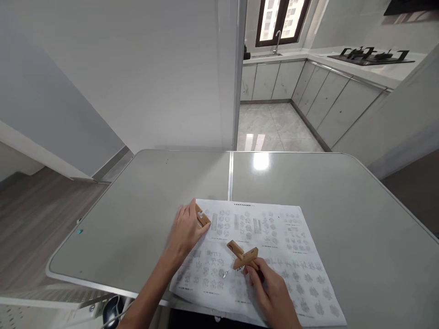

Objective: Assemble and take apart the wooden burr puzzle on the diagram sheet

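Observation:
My left hand [185, 227] is closed on a small flat wooden piece [204, 220] with a notch cut in it, gripped between thumb and fingers over the sheet's left side. Lower down and to the right, my right hand [272, 292] pinches a few wooden pieces [244, 259] that cross one another, with dark marks on their faces. Both hands are over a large white instruction sheet [277, 246], printed with rows of small line diagrams. The lower part of the crossed pieces is hidden by my right fingers.
The sheet lies on a grey folding table [181, 176] with a metal seam [231, 176] down its middle. A tiny teal object [80, 231] is near the left edge. At the lower left stands a white slatted item [51, 297]. Beyond are kitchen cabinets [322, 87] and a gas stove [372, 55].

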{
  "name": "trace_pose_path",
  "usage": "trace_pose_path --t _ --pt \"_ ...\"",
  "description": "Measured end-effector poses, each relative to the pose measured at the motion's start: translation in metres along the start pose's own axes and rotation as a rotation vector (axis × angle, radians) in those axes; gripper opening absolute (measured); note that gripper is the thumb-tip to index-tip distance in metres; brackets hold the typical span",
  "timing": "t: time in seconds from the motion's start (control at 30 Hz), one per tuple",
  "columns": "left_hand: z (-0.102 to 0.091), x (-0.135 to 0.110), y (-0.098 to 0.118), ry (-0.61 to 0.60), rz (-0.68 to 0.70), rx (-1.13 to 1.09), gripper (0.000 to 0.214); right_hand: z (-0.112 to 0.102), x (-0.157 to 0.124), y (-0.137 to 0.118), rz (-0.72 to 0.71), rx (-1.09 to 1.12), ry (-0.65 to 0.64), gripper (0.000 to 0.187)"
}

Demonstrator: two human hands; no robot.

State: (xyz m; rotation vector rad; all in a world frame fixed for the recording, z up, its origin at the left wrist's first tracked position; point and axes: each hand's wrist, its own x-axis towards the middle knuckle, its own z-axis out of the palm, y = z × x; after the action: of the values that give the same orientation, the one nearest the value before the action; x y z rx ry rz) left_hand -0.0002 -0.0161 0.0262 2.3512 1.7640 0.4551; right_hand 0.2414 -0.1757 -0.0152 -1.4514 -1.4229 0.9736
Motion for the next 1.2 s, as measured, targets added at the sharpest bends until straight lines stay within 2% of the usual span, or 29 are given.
trace_pose_path --t 0.13,0.27,0.37,0.53,0.63,0.8,0.93,1.2 --pt "-0.025 -0.004 0.024 -0.121 0.124 -0.299 0.093 -0.003 0.003 -0.002 -0.027 -0.022 -0.026 0.029" --pt "-0.048 -0.012 0.059 -0.25 0.375 -0.504 0.103 -0.006 0.005 -0.006 -0.073 -0.048 -0.048 0.026" --pt "-0.057 -0.014 0.081 -0.388 0.486 -0.555 0.103 -0.006 0.006 -0.006 -0.106 -0.057 -0.038 0.022" --pt "-0.061 -0.009 0.101 -0.535 0.555 -0.505 0.097 -0.003 0.007 0.0 -0.21 -0.119 0.012 0.018" --pt "-0.063 -0.006 0.106 -0.564 0.628 -0.423 0.09 -0.001 0.008 0.002 -0.258 -0.171 0.031 0.019" --pt "-0.064 -0.007 0.107 -0.534 0.73 -0.271 0.079 0.0 0.009 0.003 -0.302 -0.21 0.038 0.019" --pt "-0.058 -0.011 0.102 -0.548 0.729 -0.211 0.071 -0.001 0.009 0.003 -0.32 -0.232 0.021 0.022" --pt "-0.042 -0.014 0.086 -0.564 0.672 -0.257 0.062 -0.001 0.01 0.005 -0.285 -0.229 0.002 0.023"
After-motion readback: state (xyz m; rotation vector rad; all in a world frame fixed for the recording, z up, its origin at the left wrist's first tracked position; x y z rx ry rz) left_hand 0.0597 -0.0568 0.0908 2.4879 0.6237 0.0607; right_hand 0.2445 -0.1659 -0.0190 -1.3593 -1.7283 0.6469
